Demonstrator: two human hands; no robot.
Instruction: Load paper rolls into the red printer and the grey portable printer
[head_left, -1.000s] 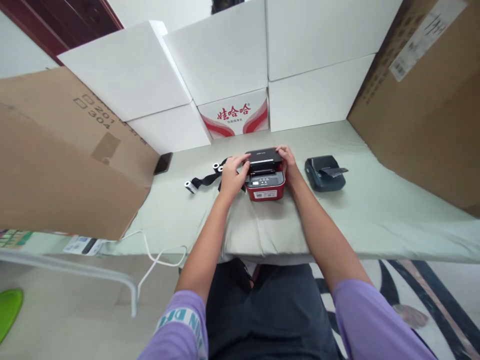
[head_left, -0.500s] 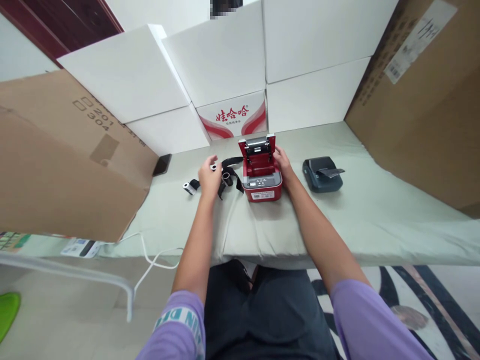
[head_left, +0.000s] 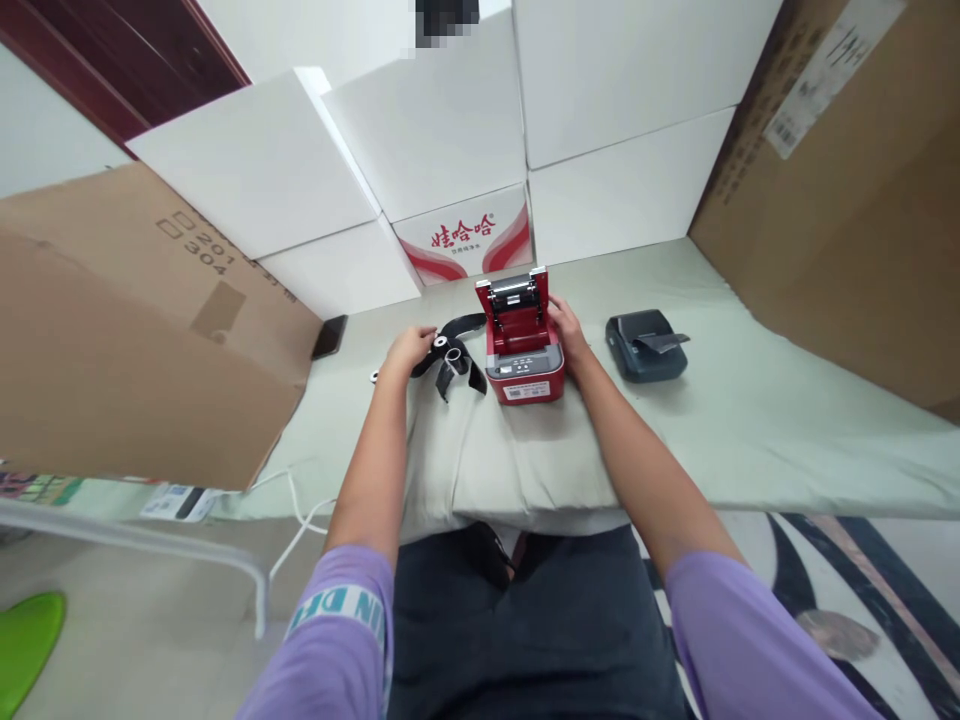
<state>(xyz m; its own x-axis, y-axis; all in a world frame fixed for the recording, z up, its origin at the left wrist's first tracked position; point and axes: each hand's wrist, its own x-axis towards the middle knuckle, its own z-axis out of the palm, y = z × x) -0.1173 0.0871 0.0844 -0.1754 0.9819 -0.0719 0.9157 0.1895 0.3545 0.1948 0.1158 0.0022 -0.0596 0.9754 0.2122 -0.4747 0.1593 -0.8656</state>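
A red label printer [head_left: 525, 365] stands on the cloth-covered table with its lid raised, showing a black roller inside. My right hand [head_left: 568, 328] grips its right side, the fingers partly hidden behind it. My left hand [head_left: 409, 350] is left of the printer, low over the table, its fingers stretched toward a small black roll with a white core [head_left: 440, 342]. Its fingertips are at or beside that roll; contact is unclear. Another black roll [head_left: 454, 357] stands close by amid loose black ribbon [head_left: 476, 378]. A white roll end [head_left: 374, 376] shows left of the hand, mostly covered.
A dark portable printer [head_left: 646, 345] with a strip sticking out sits to the right. A phone [head_left: 330, 336] lies at the left by a brown carton [head_left: 150, 330]. White boxes [head_left: 427, 130] form a wall behind, and a large carton [head_left: 847, 230] stands at right. White cable [head_left: 296, 510] hangs at the front edge.
My left hand has shifted left and lowered, and the roll that was at its fingers now shows to their right. My right hand and the red printer have stayed in place.
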